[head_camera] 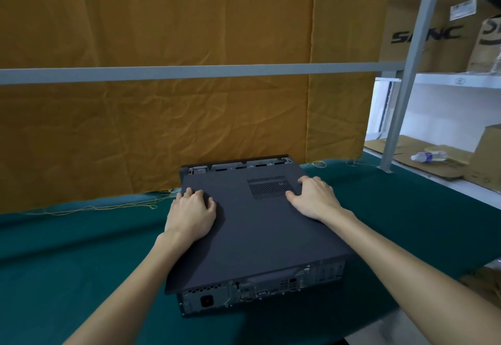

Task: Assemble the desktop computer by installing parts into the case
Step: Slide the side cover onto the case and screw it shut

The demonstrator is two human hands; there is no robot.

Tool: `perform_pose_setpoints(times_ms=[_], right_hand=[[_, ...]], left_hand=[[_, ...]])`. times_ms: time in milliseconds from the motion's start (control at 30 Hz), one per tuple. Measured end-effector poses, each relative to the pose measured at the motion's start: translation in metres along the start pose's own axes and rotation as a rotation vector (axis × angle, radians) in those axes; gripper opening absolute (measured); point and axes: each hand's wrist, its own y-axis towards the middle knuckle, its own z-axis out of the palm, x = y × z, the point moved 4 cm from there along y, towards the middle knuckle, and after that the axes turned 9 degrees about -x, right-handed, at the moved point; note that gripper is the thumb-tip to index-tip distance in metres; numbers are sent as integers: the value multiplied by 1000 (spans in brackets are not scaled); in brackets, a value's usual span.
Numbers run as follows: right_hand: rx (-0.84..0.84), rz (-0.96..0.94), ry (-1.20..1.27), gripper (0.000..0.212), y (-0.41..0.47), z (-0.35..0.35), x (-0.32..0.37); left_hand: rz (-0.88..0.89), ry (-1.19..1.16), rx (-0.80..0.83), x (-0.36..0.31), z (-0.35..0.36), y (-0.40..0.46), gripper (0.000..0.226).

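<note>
Dark grey sheet metal is lying under our spread fingers: our left hand [191,213] is pressing flat near the left edge of the flat cover panel [252,225], our right hand [314,198] just beside its perforated vent patch [269,187]. The panel is overhanging the grey metal desktop case [260,290] at the near left corner and leaving slots uncovered along the far edge. Green table cloth [67,263] is lying around it; ochre fabric backdrop [162,100] is hanging close behind. Rear ports are looking blurred.
</note>
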Motion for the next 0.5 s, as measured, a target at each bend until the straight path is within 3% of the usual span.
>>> perform_pose_setpoints(times_ms=[267, 500], right_hand=[[-15, 240, 658, 57, 8, -16, -15], [-90, 262, 956, 40, 2, -23, -32]], left_hand=[[84, -44, 19, -11, 0, 6, 51], [62, 6, -74, -9, -3, -5, 52]])
